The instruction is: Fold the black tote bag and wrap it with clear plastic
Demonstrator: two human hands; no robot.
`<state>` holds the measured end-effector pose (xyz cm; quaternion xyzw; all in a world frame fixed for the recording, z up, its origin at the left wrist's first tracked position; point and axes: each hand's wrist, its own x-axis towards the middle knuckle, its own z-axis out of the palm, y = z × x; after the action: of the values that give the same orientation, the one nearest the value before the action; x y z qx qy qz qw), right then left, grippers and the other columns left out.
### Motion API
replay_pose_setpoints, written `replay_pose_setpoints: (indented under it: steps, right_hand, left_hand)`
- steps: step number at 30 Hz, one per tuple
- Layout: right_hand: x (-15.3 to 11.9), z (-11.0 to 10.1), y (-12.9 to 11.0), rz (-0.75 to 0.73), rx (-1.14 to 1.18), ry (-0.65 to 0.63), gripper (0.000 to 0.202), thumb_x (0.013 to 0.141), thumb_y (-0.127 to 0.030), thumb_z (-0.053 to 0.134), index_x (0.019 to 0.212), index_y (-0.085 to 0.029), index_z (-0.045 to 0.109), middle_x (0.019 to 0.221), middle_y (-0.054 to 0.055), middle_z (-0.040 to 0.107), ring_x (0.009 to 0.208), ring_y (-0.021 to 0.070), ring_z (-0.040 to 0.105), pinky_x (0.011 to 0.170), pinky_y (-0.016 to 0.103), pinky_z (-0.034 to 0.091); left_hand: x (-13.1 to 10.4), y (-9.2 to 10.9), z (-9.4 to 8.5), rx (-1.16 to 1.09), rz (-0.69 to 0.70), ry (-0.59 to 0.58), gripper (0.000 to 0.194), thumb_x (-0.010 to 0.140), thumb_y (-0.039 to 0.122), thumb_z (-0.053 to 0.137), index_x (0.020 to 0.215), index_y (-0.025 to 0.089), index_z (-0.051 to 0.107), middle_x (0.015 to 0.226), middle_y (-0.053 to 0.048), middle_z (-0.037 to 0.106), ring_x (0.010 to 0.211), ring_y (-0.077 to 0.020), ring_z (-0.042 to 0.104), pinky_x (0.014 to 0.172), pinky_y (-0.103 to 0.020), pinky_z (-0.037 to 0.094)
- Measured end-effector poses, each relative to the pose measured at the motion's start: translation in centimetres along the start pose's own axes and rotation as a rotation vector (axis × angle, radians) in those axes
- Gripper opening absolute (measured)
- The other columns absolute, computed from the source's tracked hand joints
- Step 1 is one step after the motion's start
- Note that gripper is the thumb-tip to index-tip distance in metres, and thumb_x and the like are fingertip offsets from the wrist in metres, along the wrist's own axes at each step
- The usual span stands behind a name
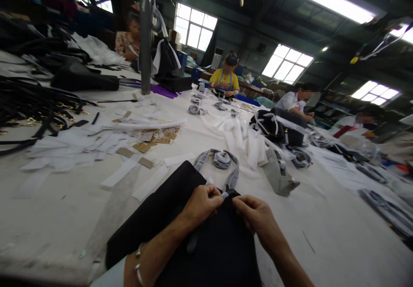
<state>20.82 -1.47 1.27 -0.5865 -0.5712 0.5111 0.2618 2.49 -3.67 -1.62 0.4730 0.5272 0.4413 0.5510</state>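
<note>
A black bag lies on the white table in front of me, its wrapped handle looping away from its far edge. My left hand pinches a small pale strip at the base of the handle. Just to the right, my right hand is closed at the bag's dark top edge, thumb and forefinger together; what lies between them is too small to make out. A coiled wrapped strap rests inside the handle loop.
White paper strips and brown tags litter the left, beside black straps with gold clasps. A metal post rises beyond. A tape dispenser stands right. Several people sit around the table, one in a yellow shirt.
</note>
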Motion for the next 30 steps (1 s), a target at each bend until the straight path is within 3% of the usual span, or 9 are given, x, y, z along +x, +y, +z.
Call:
replay_pose_setpoints:
  steps: [2, 4, 7, 10, 13, 16, 20, 26, 30]
  right_hand:
    - [0.1, -1.3, -0.5, -0.165, -0.131, 0.134, 0.035, 0.075, -0.050, 0.067, 0.084, -0.017, 0.071, 0.069, 0.003, 0.065, 0.054, 0.0136, 0.055, 0.048, 0.025, 0.044]
    - [0.5, -2.1, -1.5, -0.394, -0.300, 0.155, 0.028, 0.076, -0.045, 0.068, 0.089, -0.020, 0.073, 0.089, 0.007, 0.069, 0.081, 0.0222, 0.063, 0.075, 0.035, 0.050]
    - [1.7, -2.4, -3.3, -0.613, -0.593, 0.020, 0.046, 0.065, -0.040, 0.079, 0.108, -0.025, 0.070, 0.126, 0.009, 0.060, 0.123, 0.0323, 0.047, 0.108, 0.050, 0.029]
    - [3.3, -2.0, -4.6, -0.631, -0.766, -0.234, 0.069, 0.053, -0.043, 0.086, 0.116, -0.024, 0.067, 0.142, 0.011, 0.047, 0.139, 0.0367, 0.026, 0.114, 0.057, 0.006]
    - [4.5, -1.3, -5.4, -0.631, -0.768, -0.420, 0.040, 0.062, -0.041, 0.082, 0.099, -0.027, 0.074, 0.133, 0.008, 0.057, 0.136, 0.0351, 0.032, 0.113, 0.057, 0.001]
    - [4.8, -0.6, -6.1, -0.646, -0.708, -0.457, 0.004, 0.076, -0.031, 0.073, 0.079, -0.029, 0.075, 0.101, 0.003, 0.073, 0.120, 0.0282, 0.054, 0.114, 0.056, -0.001]
    - [4.3, 0.2, -6.3, -0.792, -0.747, -0.355, 0.008, 0.080, -0.021, 0.068, 0.077, -0.025, 0.073, 0.082, 0.000, 0.073, 0.094, 0.0199, 0.066, 0.116, 0.052, 0.003]
    - [4.0, 0.6, -4.8, -1.170, -0.854, -0.226, 0.019, 0.090, -0.015, 0.052, 0.083, -0.020, 0.069, 0.077, 0.001, 0.069, 0.080, 0.0146, 0.065, 0.117, 0.046, 0.013]
    - [3.5, 0.2, -4.7, -1.144, -0.900, -0.307, 0.017, 0.089, -0.014, 0.053, 0.091, -0.022, 0.068, 0.081, 0.000, 0.070, 0.082, 0.0126, 0.066, 0.116, 0.038, 0.018]
  left_hand:
    - [-0.3, 0.2, 0.0, 0.072, 0.037, 0.013, 0.015, 0.073, 0.031, 0.057, 0.072, 0.016, 0.057, 0.054, 0.003, 0.053, 0.048, -0.0122, 0.053, 0.046, -0.020, 0.038]
    - [-0.5, 0.3, -0.1, 0.154, 0.094, 0.042, 0.013, 0.075, 0.029, 0.056, 0.072, 0.016, 0.059, 0.058, 0.002, 0.056, 0.052, -0.0126, 0.054, 0.049, -0.020, 0.037]
    - [-0.8, 0.4, -0.1, 0.295, 0.194, 0.085, 0.012, 0.076, 0.026, 0.056, 0.071, 0.017, 0.062, 0.066, 0.000, 0.061, 0.062, -0.0141, 0.056, 0.056, -0.022, 0.037]
    - [-1.0, 0.5, -0.1, 0.408, 0.262, 0.103, 0.010, 0.077, 0.024, 0.056, 0.072, 0.018, 0.063, 0.072, -0.001, 0.064, 0.067, -0.0155, 0.057, 0.062, -0.023, 0.037]
    - [-1.1, 0.5, -0.1, 0.459, 0.286, 0.115, 0.010, 0.078, 0.024, 0.056, 0.075, 0.019, 0.064, 0.076, -0.001, 0.066, 0.069, -0.0161, 0.058, 0.065, -0.024, 0.037]
    - [-1.0, 0.5, -0.2, 0.436, 0.273, 0.122, 0.010, 0.077, 0.024, 0.055, 0.076, 0.019, 0.064, 0.075, -0.001, 0.066, 0.071, -0.0166, 0.059, 0.067, -0.025, 0.038]
    - [-0.3, 0.2, -0.4, 0.165, 0.137, 0.054, 0.015, 0.077, 0.032, 0.053, 0.073, 0.017, 0.057, 0.060, 0.002, 0.057, 0.054, -0.0138, 0.056, 0.052, -0.023, 0.038]
    - [1.1, -0.6, -0.3, -0.194, -0.123, -0.012, 0.019, 0.063, 0.035, 0.059, 0.068, 0.018, 0.049, 0.049, 0.004, 0.052, 0.036, -0.0093, 0.047, 0.034, -0.017, 0.032]
    - [1.3, -0.6, -0.2, -0.284, -0.176, -0.023, 0.018, 0.056, 0.033, 0.057, 0.063, 0.018, 0.051, 0.048, 0.002, 0.054, 0.032, -0.0077, 0.042, 0.030, -0.016, 0.028]
